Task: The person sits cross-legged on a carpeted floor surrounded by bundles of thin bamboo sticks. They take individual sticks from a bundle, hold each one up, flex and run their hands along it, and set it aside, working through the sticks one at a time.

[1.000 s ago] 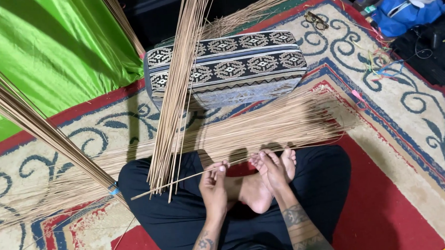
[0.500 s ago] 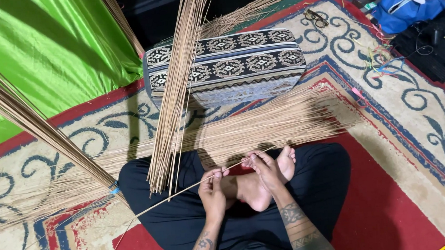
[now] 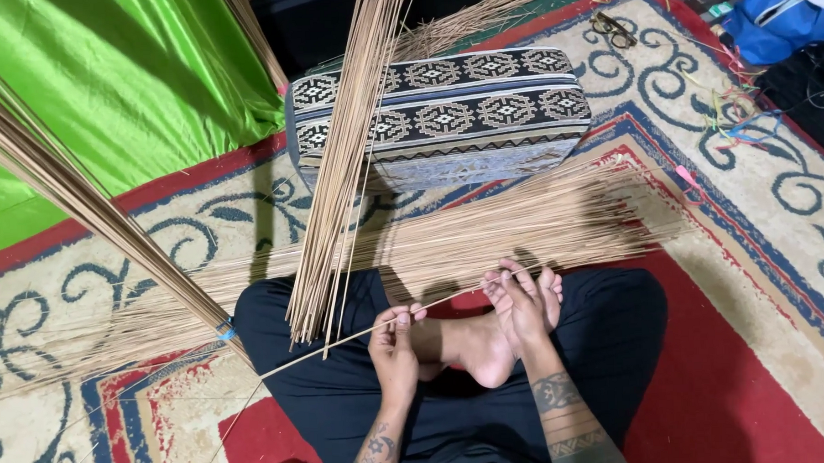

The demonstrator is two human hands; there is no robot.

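You sat cross-legged behind the woven patterned cushion, with thin, pale, straw-like reeds fanned flat on the rug between it and your knees. Your left hand pinched one long slender reed, while your right hand curled over your bare foot, fingertips guiding the same reed.

bright even light, soft shadows, sharp
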